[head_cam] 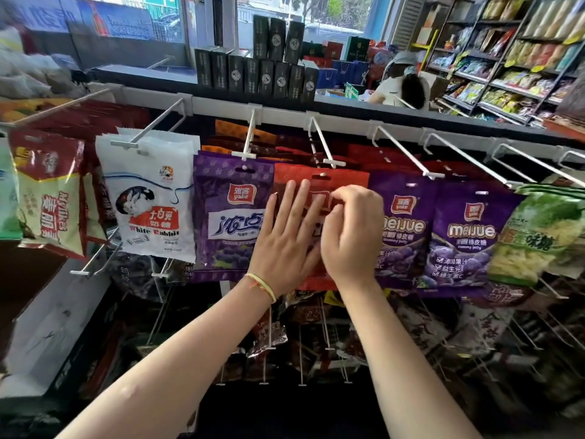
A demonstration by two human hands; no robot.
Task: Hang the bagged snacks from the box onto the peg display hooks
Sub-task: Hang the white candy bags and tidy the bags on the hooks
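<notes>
**Seating the red bag on its hook**

The red bag (319,185) hangs on the white hook (323,147), between the purple grape bag (228,217) and a purple jelly bag (402,229); its slot sits at the hook's tip, so it looks only just threaded. The left hand (285,242) lies flat against the bag's face, fingers straight; the right hand (348,229) has its fingers curled at the bag's upper part, seemingly pinching it, though the exact grip is hard to see. To finish well, slide the bag back along the hook, clear of the tip; keep the flat hand steadying it so it hangs square; avoid tearing the slot. The box is not in view.
</notes>
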